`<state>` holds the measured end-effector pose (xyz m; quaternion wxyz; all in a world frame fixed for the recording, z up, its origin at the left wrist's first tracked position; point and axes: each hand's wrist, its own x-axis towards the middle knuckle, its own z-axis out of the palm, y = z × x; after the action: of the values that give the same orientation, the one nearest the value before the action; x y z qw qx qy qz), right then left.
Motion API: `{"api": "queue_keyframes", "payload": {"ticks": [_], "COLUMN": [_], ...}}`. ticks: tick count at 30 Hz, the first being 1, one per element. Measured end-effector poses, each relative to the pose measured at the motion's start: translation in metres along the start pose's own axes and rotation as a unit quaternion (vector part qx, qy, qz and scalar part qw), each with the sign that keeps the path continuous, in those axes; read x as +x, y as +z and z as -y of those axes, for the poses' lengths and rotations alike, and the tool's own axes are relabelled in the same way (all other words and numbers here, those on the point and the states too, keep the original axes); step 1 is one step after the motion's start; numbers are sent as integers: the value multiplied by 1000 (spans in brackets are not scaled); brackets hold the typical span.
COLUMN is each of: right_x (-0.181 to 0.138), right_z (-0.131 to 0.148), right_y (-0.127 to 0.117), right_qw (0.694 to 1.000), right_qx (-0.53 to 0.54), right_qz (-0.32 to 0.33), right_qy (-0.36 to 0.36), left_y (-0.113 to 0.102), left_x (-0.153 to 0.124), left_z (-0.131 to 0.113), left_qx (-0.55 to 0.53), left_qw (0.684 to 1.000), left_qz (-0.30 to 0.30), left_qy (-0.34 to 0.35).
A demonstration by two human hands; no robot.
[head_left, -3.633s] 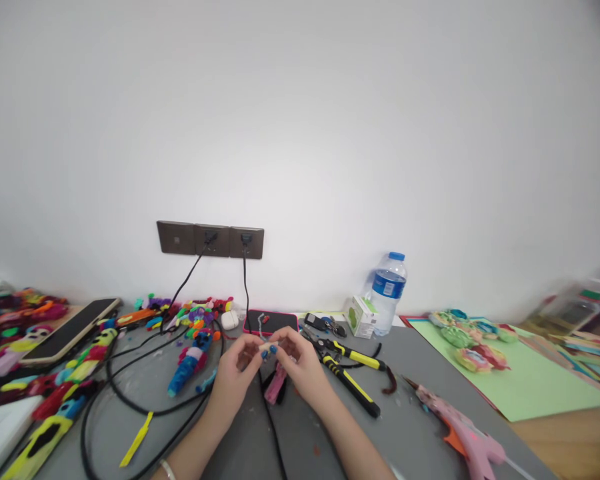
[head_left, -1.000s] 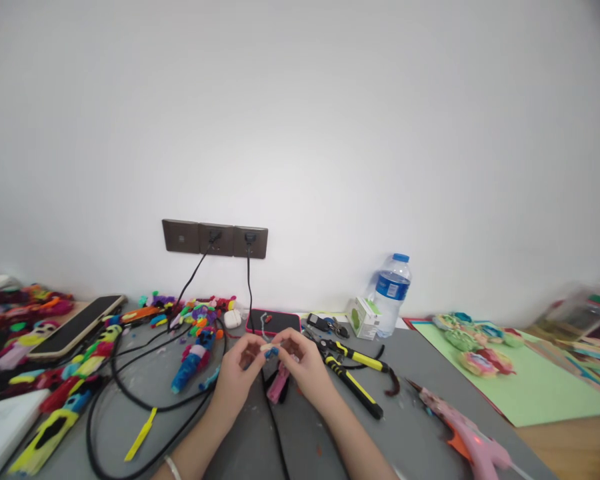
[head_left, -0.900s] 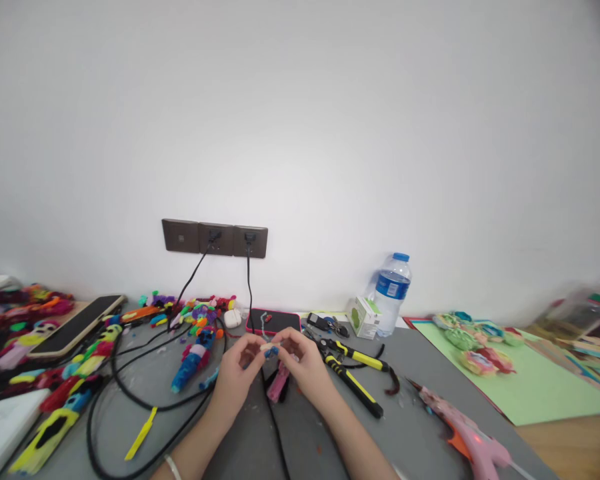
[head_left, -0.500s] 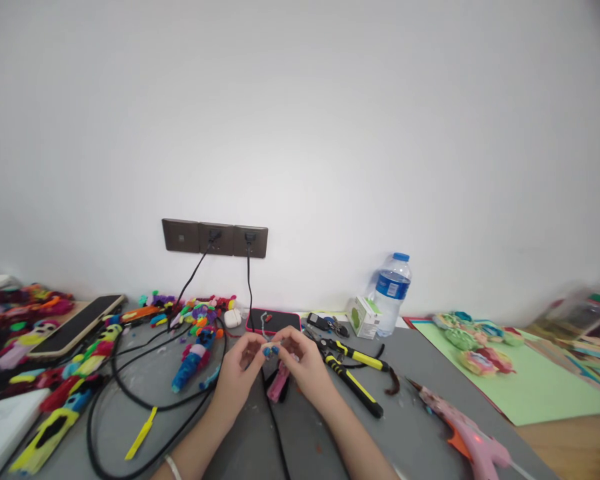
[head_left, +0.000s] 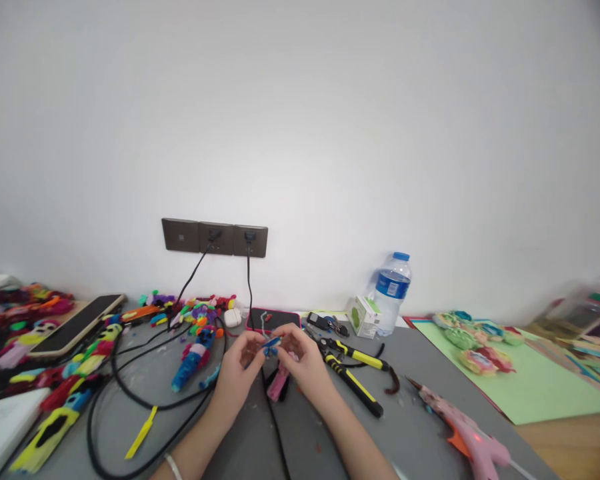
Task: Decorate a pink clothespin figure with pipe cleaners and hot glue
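Both hands meet over the middle of the grey table, fingertips close together. My left hand (head_left: 239,365) pinches one side of a small blue piece (head_left: 271,345); its exact kind is too small to make out. The other side sits between the thumb and fingers of my right hand (head_left: 300,357). Just below the fingers lies a pink object (head_left: 279,383), partly covered by my right hand. Behind the hands is a dark phone with a pink edge (head_left: 285,321), with a thin grey twisted strand (head_left: 264,321) in front of it.
Yellow-and-black pliers (head_left: 353,383) lie right of my hands, and a pink glue gun (head_left: 470,433) with a red light farther right. A water bottle (head_left: 393,293) stands by the wall. Black cables (head_left: 93,427) loop on the left near colourful fuzzy figures (head_left: 195,357).
The small piece has been turned between my fingers: a pale strip showed at its top before, and now a blue surface does. Both hands stay in nearly the same place.
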<state>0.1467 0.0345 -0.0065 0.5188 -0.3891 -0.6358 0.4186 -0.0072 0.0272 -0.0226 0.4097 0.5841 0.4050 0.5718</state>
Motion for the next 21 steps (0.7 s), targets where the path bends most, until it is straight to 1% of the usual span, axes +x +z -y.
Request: {"api": "queue_keyframes", "payload": {"ticks": [4, 13, 19, 21], "right_x": [0, -1, 0, 0], "right_z": [-1, -3, 0, 0], "right_y": [0, 0, 0, 0], "right_qw": [1000, 1000, 1000, 1000], "right_qx": [0, -17, -18, -17], "right_qz": [2, 1, 0, -3], "right_qy": [14, 5, -11, -13], "left_y": [0, 0, -1, -1], "left_x": [-1, -1, -1, -1], "left_z": [-3, -7, -9, -9], "left_qx": [15, 46, 60, 62], "left_qw": [1000, 999, 997, 997], "left_qz": [-1, -2, -36, -35], "left_qy": [2, 6, 16, 15]}}
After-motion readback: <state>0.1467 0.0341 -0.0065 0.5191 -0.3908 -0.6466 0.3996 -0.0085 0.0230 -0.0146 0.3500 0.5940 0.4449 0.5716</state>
